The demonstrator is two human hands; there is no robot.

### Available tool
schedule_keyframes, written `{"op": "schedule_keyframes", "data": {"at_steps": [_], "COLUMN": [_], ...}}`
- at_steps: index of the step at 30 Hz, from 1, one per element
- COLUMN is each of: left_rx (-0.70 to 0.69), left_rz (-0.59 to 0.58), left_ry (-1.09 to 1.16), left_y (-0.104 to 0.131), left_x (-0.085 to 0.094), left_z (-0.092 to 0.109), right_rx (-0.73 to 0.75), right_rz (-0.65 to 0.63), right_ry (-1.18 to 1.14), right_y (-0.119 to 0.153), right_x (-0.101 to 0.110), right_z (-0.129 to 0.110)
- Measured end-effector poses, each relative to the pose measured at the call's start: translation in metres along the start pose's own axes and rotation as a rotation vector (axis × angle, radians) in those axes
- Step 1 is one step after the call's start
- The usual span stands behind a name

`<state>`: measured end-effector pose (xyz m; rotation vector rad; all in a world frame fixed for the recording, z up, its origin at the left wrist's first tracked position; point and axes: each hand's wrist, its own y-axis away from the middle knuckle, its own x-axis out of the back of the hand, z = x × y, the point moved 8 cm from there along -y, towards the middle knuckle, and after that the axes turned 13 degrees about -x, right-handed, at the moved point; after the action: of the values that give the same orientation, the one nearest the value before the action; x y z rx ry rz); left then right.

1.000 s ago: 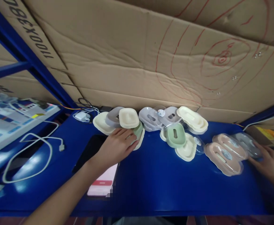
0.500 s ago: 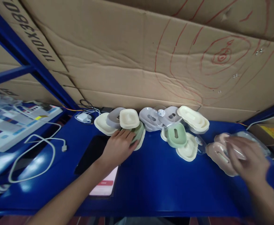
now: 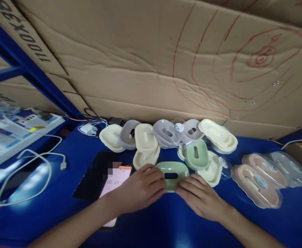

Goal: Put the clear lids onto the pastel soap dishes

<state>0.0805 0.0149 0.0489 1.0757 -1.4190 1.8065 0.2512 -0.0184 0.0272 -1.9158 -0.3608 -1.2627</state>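
Observation:
A green oval dish with a slot is held between both hands above the blue table. My left hand grips its left end, fingers bent round the edge. On the right end, my right hand has its fingers closed on the rim. Just behind are cream dishes, grey dishes and another green dish. Farther right lie pink dishes with clear covers and round stickers.
A phone showing a timer lies left, beside a black flat object. White cables and a power strip are at far left. A cardboard wall stands behind the blue table.
The green dish has come from the left stack to the front middle. My right hand has left the pink dishes and moved left to it. The view has shifted slightly.

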Motion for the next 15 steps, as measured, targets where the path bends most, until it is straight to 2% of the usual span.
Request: {"op": "schedule_keyframes", "data": {"at_steps": [4,8,12,15], "left_rx": [0.207,0.291,0.264,0.245], "left_rz": [0.032,-0.038,-0.087,-0.09], "left_ry": [-0.268,-0.399,-0.388,-0.389], "left_y": [0.013,0.029,0.033,0.03], "left_x": [0.014,0.012,0.007,0.014], "left_z": [-0.04,-0.066,-0.068,-0.061], "right_rx": [-0.041,-0.065,-0.072,-0.069], "right_rz": [-0.019,-0.05,-0.056,-0.048], "right_ry": [-0.055,-0.09,-0.095,-0.108], "right_y": [-0.004,-0.002,-0.002,-0.002], "right_x": [0.005,0.007,0.007,0.005], "right_z": [0.008,0.009,0.008,0.01]}}
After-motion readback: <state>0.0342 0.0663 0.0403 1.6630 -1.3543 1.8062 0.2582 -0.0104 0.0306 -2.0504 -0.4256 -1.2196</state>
